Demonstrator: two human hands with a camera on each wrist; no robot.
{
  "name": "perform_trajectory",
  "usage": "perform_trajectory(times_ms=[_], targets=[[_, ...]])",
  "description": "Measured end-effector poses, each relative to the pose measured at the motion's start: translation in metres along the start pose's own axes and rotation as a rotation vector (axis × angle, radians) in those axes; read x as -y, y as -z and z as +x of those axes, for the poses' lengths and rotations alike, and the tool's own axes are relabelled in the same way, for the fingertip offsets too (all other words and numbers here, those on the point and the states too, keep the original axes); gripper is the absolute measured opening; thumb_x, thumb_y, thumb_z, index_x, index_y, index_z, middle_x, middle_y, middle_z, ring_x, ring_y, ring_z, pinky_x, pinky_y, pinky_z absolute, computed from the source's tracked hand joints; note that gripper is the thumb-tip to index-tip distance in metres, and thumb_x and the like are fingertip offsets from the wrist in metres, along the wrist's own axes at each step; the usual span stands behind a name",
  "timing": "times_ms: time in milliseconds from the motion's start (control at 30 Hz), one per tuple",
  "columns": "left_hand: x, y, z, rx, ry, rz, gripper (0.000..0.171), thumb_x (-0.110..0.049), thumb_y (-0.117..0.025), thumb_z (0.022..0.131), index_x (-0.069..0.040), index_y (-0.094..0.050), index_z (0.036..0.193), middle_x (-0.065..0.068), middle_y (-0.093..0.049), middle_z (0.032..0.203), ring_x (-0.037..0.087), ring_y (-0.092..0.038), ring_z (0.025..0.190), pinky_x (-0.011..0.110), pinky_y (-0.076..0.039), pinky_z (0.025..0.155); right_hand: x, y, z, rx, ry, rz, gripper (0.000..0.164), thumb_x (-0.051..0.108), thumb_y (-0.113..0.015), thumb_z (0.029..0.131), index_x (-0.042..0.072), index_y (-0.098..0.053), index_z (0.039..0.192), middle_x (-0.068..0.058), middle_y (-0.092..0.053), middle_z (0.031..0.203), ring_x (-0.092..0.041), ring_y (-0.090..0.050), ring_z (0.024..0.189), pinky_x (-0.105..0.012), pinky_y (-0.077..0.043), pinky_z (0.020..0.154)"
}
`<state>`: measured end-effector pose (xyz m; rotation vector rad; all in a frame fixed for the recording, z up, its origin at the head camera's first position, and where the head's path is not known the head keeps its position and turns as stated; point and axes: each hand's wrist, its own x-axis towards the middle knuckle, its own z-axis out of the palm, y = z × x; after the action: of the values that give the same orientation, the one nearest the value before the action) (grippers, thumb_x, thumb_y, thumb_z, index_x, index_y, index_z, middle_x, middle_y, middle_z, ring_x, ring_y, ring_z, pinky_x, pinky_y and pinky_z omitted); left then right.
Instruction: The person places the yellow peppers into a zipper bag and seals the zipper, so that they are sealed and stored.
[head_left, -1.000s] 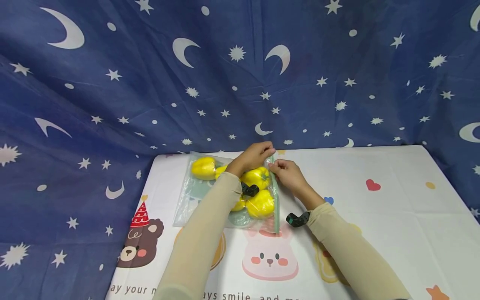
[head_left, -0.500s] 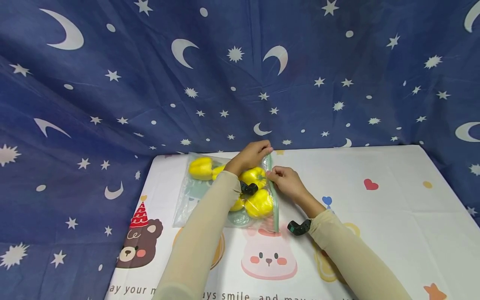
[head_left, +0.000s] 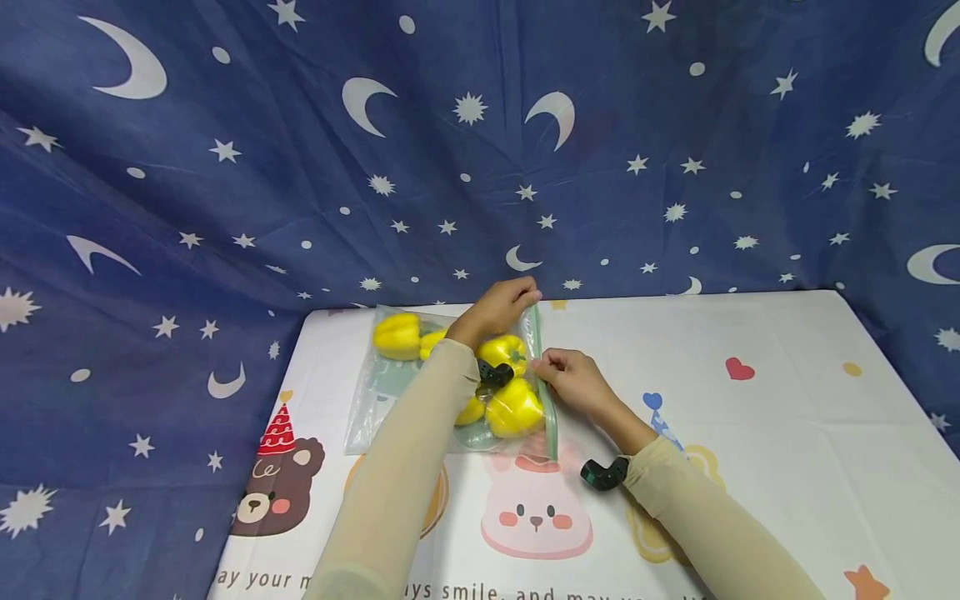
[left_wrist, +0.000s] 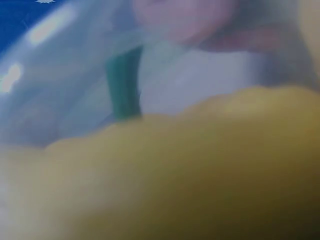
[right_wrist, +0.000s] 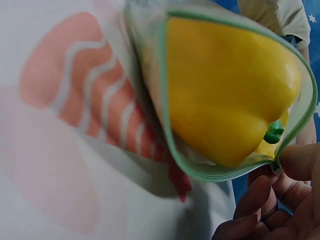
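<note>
A clear zip bag [head_left: 363, 421] with a green seal lies on its side at the back of the table, its mouth toward the right. Several yellow bell peppers [head_left: 514, 408] are inside. My left hand [head_left: 501, 310] reaches across the bag and grips the far corner of its mouth. Between thumb and finger, my right hand [head_left: 573, 377] pinches a small pale slider [right_wrist: 276, 169] on the green seal [right_wrist: 200, 175]. In the right wrist view the mouth gapes on the near side of the slider, around a large pepper [right_wrist: 225, 90]. The left wrist view is blurred, mostly filled by a yellow pepper [left_wrist: 175, 175].
The tablecloth [head_left: 787, 467] is white with printed cartoons, among them a bear [head_left: 281, 492] and a pink rabbit [head_left: 536, 525]. Behind the table's back edge hangs a dark blue curtain [head_left: 600, 233] with moons and stars. A black wrist camera [head_left: 604, 474] hangs beside each sleeve.
My right hand has slid along the green seal toward me, away from the far corner. My left hand stays at that corner, and the bag's mouth has shifted slightly left.
</note>
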<state>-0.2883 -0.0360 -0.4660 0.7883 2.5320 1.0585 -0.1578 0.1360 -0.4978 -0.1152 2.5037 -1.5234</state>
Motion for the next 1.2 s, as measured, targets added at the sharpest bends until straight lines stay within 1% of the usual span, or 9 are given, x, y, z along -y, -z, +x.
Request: perform_trajectory(times_ms=[167,233,467,600,733,900,1000,1100,1200], targets=[[0.003,-0.001,0.002,0.003,0.011,0.003,0.024,-0.033,-0.044,0.110,-0.016,-0.050,0.096,0.002,-0.041,0.080,0.017,-0.045,0.074,0.028,-0.039,0.075,-0.004,-0.001,-0.007,0.005,0.009,-0.011,0.038,0.036,-0.063,0.101,0.012,-0.057,0.072,0.003,-0.046,0.058,-0.018,-0.044,0.059,-0.028,-0.035,0.060],[0.003,-0.002,0.003,0.005,0.007,0.005,0.024,-0.034,-0.043,0.110,-0.015,-0.050,0.096,0.002,-0.041,0.080,0.017,-0.044,0.074,0.028,-0.039,0.075,-0.004,-0.001,-0.009,0.001,0.004,-0.018,0.038,0.036,-0.063,0.101,0.012,-0.057,0.072,0.003,-0.046,0.058,-0.018,-0.044,0.059,-0.028,-0.035,0.060],[0.003,-0.002,0.003,-0.007,0.026,-0.001,0.025,-0.034,-0.043,0.110,-0.015,-0.049,0.095,0.002,-0.041,0.079,0.017,-0.043,0.073,0.028,-0.038,0.074,-0.006,-0.001,-0.014,0.006,-0.017,-0.008,0.040,0.036,-0.063,0.101,0.011,-0.056,0.071,0.002,-0.049,0.056,-0.019,-0.046,0.058,-0.029,-0.036,0.059],[0.006,-0.002,0.005,-0.016,0.015,-0.006,0.027,-0.035,-0.042,0.110,-0.015,-0.049,0.095,0.003,-0.041,0.080,0.018,-0.044,0.073,0.029,-0.038,0.073,-0.006,0.000,-0.018,0.017,-0.004,-0.028,0.040,0.036,-0.063,0.101,0.012,-0.055,0.070,0.002,-0.049,0.056,-0.018,-0.046,0.059,-0.029,-0.036,0.059],[0.009,-0.001,0.006,-0.024,0.024,-0.021,0.029,-0.036,-0.041,0.110,-0.015,-0.047,0.093,0.003,-0.039,0.079,0.017,-0.040,0.070,0.029,-0.037,0.072,-0.007,-0.001,-0.023,0.035,0.011,-0.052,0.039,0.035,-0.063,0.102,0.013,-0.055,0.070,0.003,-0.047,0.056,-0.017,-0.045,0.059,-0.027,-0.034,0.057],[0.008,0.002,0.005,-0.037,0.053,-0.036,0.029,-0.035,-0.042,0.111,-0.014,-0.046,0.091,0.003,-0.036,0.078,0.018,-0.038,0.069,0.029,-0.036,0.071,-0.008,-0.004,-0.031,0.062,0.005,-0.055,0.040,0.034,-0.064,0.101,0.014,-0.054,0.068,0.004,-0.045,0.055,-0.016,-0.044,0.057,-0.026,-0.032,0.055],[0.008,0.006,0.004,-0.054,0.071,-0.033,0.028,-0.034,-0.043,0.111,-0.014,-0.046,0.091,0.002,-0.036,0.079,0.018,-0.039,0.071,0.029,-0.036,0.072,-0.010,-0.006,-0.035,0.078,0.008,-0.055,0.041,0.035,-0.065,0.100,0.013,-0.054,0.068,0.005,-0.044,0.055,-0.015,-0.042,0.057,-0.025,-0.031,0.054],[0.009,0.008,0.003,-0.067,0.075,-0.026,0.027,-0.034,-0.043,0.111,-0.015,-0.046,0.091,0.002,-0.037,0.079,0.018,-0.041,0.073,0.029,-0.036,0.072,-0.010,-0.007,-0.039,0.087,0.011,-0.058,0.041,0.036,-0.065,0.100,0.013,-0.053,0.068,0.006,-0.043,0.055,-0.014,-0.042,0.057,-0.025,-0.030,0.054],[0.010,0.011,0.003,-0.069,0.087,-0.048,0.028,-0.035,-0.042,0.111,-0.015,-0.045,0.091,0.003,-0.037,0.080,0.019,-0.041,0.073,0.030,-0.036,0.072,-0.011,-0.008,-0.044,0.101,-0.002,-0.057,0.041,0.036,-0.065,0.099,0.013,-0.053,0.068,0.006,-0.042,0.056,-0.013,-0.041,0.058,-0.024,-0.028,0.053]])
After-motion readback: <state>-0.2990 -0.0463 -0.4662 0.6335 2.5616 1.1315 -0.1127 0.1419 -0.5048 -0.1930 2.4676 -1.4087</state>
